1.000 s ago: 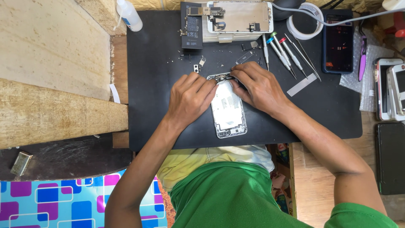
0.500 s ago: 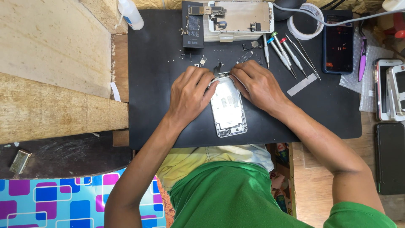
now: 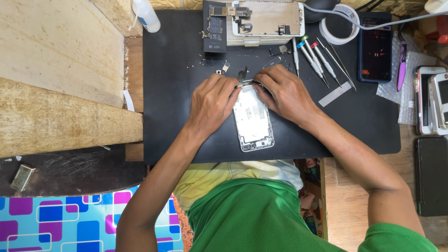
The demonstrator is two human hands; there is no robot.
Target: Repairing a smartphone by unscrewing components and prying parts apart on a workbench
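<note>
An opened silver phone housing (image 3: 254, 122) lies face-open on the black work mat (image 3: 177, 107), lengthwise toward me. My left hand (image 3: 212, 103) rests on its upper left edge, fingertips pinched at the top end. My right hand (image 3: 284, 91) grips the upper right corner, fingers curled over the top. Both sets of fingertips meet at a small dark part (image 3: 243, 80) sticking up from the housing's top edge. What lies under the fingers is hidden.
At the mat's far edge sit a second opened phone frame (image 3: 268, 18), a black battery (image 3: 214, 28), several screwdrivers (image 3: 311, 58), tweezers (image 3: 337, 63), a tape roll (image 3: 339, 23) and a dark phone (image 3: 375, 46). Loose screws and small brackets (image 3: 225, 67) lie nearby. More phones (image 3: 431, 100) at right; squeeze bottle (image 3: 145, 15).
Both hands stayed on the housing's top end; the fingertips shifted slightly and a small dark part now stands up between them. The housing has barely moved.
</note>
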